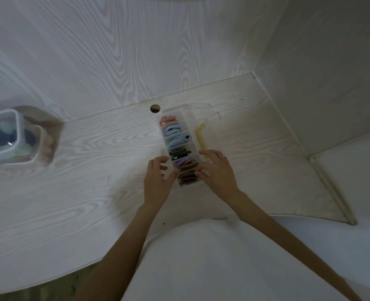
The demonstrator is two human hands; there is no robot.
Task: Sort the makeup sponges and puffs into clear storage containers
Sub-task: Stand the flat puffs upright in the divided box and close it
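Note:
A long clear divided container (162, 132) lies on the white wood-grain desk (92, 181), its lid with a yellow clasp (202, 135) folded open to the right. Its compartments hold upright puffs: pink (168, 121) at the far end, then light blue (175, 135), dark green (180, 154), lilac and olive (187, 165), and brown (188, 179) nearest me. My left hand (158, 181) touches the container's near left side with curled fingers. My right hand (216, 170) is at the near right side, its fingertips on the olive puffs.
Two clear tubs (16, 137) with pastel and dark sponges stand at the desk's left edge against the wall. A cable hole (155, 108) sits behind the container. The desk ends in a corner on the right, beside a white surface (353, 170).

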